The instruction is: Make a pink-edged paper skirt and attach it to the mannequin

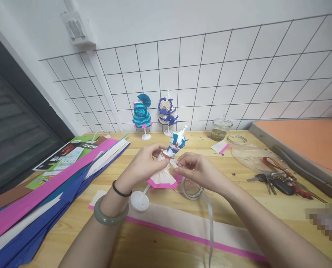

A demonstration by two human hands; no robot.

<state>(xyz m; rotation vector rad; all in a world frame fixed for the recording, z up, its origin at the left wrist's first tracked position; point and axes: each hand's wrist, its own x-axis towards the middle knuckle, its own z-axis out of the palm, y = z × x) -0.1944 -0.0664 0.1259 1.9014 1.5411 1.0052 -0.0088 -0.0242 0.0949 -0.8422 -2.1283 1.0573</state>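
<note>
My left hand (151, 160) is closed round a small dress-form figure (178, 144), which leans to the right. Blue and white paper covers its upper part, and a pleated cream paper skirt (160, 178) with a pink border hangs below. The figure's round white base (139, 201) sticks out at the lower left. Beside the skirt, my right hand (192, 167) pinches a small white strip (173, 162), perhaps tape. Just under that hand stands a tape roll (193, 188). A long cream paper band (182, 221) with a pink edge lies beneath both forearms.
Two finished-looking paper-dressed figures, one teal (142, 116) and one purple and cream (168, 113), stand by the wall. Coloured paper sheets (56, 178) lie left. At right are a glass jar (220, 129), another tape roll (237, 139), keys (269, 181) and an orange-topped board (300, 141).
</note>
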